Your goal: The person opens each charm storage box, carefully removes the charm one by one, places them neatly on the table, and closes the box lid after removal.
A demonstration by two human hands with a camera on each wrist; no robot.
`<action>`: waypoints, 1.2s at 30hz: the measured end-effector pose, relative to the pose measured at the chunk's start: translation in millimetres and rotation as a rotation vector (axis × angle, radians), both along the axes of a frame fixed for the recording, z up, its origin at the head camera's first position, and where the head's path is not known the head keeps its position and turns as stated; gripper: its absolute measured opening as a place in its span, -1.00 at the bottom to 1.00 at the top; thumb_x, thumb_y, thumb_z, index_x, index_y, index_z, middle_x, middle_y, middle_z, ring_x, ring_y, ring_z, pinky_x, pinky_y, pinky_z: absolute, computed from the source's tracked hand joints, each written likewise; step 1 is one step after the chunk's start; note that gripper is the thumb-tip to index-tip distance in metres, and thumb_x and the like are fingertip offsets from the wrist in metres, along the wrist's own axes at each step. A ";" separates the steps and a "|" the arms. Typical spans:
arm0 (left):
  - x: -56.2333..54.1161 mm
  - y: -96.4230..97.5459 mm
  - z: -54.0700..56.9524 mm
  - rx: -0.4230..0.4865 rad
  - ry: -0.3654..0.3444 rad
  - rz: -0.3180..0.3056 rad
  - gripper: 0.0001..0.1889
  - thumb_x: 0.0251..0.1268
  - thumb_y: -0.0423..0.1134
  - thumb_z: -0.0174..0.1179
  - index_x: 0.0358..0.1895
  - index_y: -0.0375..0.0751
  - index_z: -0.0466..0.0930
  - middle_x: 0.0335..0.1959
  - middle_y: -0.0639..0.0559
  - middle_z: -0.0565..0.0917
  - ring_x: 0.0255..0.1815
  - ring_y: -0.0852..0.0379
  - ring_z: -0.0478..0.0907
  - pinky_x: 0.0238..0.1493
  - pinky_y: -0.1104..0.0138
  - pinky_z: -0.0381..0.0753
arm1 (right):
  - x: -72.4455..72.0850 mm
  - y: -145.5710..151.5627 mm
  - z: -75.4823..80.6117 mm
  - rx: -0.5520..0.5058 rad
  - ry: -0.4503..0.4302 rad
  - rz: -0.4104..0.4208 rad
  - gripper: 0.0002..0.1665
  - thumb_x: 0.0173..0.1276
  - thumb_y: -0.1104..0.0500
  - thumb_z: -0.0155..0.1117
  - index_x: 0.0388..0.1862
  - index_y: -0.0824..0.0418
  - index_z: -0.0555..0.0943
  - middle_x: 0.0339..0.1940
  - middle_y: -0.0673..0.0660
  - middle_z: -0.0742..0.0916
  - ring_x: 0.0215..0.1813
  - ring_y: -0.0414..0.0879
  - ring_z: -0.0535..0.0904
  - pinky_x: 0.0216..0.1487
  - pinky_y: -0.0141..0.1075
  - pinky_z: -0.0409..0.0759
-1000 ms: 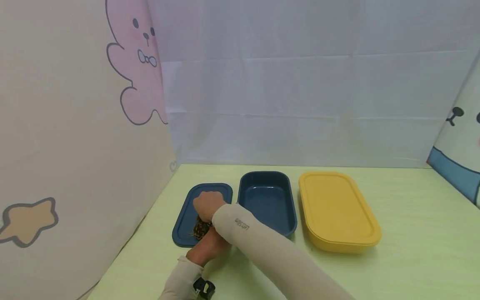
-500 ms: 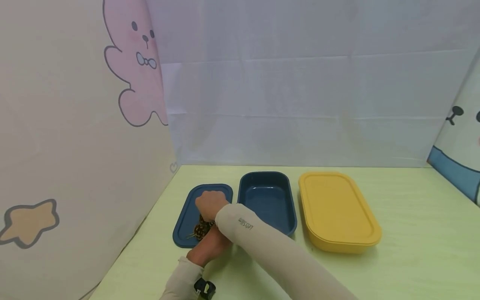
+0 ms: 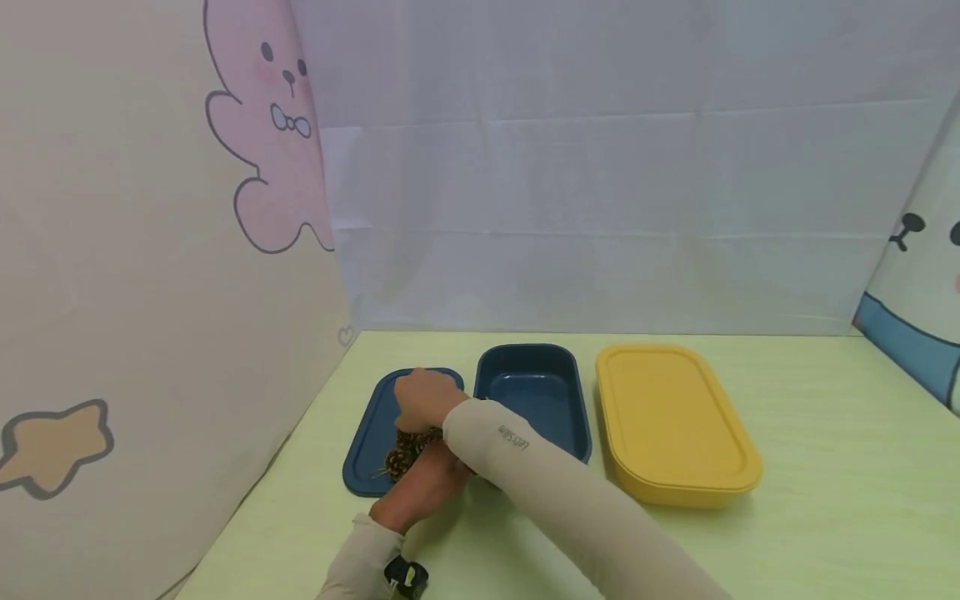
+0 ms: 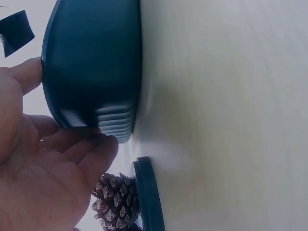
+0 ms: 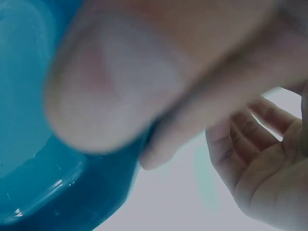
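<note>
My right hand (image 3: 427, 398) is over the dark blue lid (image 3: 367, 454), its fingers bent down out of sight. Just beneath it, brown pine cones (image 3: 401, 458) rest on the lid; one pine cone (image 4: 115, 199) shows clearly in the left wrist view. Only a blurred thumb (image 5: 110, 91) and a finger are seen close up in the right wrist view, and whatever they may hold is hidden. My left hand (image 4: 53, 168) is palm toward its camera, thumb and fingers apart, at the corner of the dark blue box (image 4: 91, 57). Contact with the box cannot be judged.
A yellow box with its lid on (image 3: 678, 417) stands right of the blue box. My right forearm (image 3: 555, 483) crosses above the left hand and covers the blue box's near corner. A white sheet (image 3: 600, 167) closes off the table's far edge.
My right hand has shifted slightly away from me and to the right, with more of the pine cones showing below it. The left hand stays nearly in place.
</note>
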State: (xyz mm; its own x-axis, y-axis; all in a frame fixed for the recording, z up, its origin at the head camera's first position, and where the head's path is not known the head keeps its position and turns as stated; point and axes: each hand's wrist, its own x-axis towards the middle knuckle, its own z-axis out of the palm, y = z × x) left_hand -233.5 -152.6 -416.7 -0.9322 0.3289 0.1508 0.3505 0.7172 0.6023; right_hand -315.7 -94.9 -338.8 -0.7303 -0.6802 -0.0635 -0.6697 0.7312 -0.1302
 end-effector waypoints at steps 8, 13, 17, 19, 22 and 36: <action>-5.0 2.0 -0.3 0.021 -0.087 0.006 -0.35 0.61 0.00 -0.05 0.61 -0.17 0.06 0.52 -0.18 0.36 0.50 -0.22 0.37 0.41 -0.16 0.44 | -7.5 24.2 14.2 -0.162 -0.096 -0.004 -0.59 0.47 -0.02 0.26 -0.62 0.00 0.51 -0.69 -0.10 0.45 -0.62 -0.25 0.33 -0.51 -0.37 0.37; -6.7 1.8 -0.3 0.026 -0.137 -0.021 -0.19 0.59 0.18 -0.12 0.64 -0.16 -0.20 0.54 -0.28 0.30 0.49 -0.26 0.36 0.37 -0.19 0.45 | -18.2 52.2 20.1 -0.320 -0.209 -0.023 -0.77 0.49 -0.02 0.25 -0.11 0.07 0.73 -0.25 0.05 0.78 -0.43 -0.18 0.66 -0.33 -0.32 0.65; -5.5 -3.4 1.3 0.017 -0.158 0.000 -0.18 0.56 0.22 -0.11 0.65 -0.13 -0.18 0.54 -0.29 0.29 0.48 -0.27 0.37 0.36 -0.20 0.45 | -23.9 72.8 29.1 -0.421 -0.302 -0.024 -0.71 0.51 0.01 0.22 0.03 0.13 0.71 -0.16 0.18 0.81 -0.31 0.01 0.78 -0.27 -0.21 0.75; -4.7 -6.8 2.2 0.015 -0.171 0.010 -0.17 0.55 0.23 -0.09 0.65 -0.11 -0.17 0.52 -0.28 0.33 0.47 -0.26 0.39 0.37 -0.20 0.44 | -24.9 82.4 33.3 -0.454 -0.324 -0.030 -0.71 0.52 0.03 0.21 0.04 0.14 0.71 -0.18 0.17 0.81 -0.25 0.08 0.79 -0.22 -0.14 0.77; -4.1 -9.5 2.9 0.009 -0.181 0.022 -0.16 0.54 0.23 -0.07 0.65 -0.10 -0.16 0.51 -0.28 0.36 0.46 -0.26 0.40 0.37 -0.20 0.44 | -25.7 98.8 37.2 -0.487 -0.339 -0.027 -0.71 0.52 0.04 0.20 0.05 0.15 0.70 -0.19 0.21 0.80 -0.24 0.11 0.78 -0.15 -0.08 0.77; -3.2 -5.7 1.1 0.001 -0.153 0.055 -0.18 0.54 0.18 -0.02 0.65 -0.09 -0.14 0.51 -0.30 0.35 0.47 -0.29 0.38 0.38 -0.20 0.42 | -26.8 161.6 32.2 -0.555 -0.348 -0.033 -0.67 0.52 0.06 0.19 0.13 0.17 0.67 -0.09 0.25 0.81 -0.20 0.10 0.77 -0.18 -0.10 0.76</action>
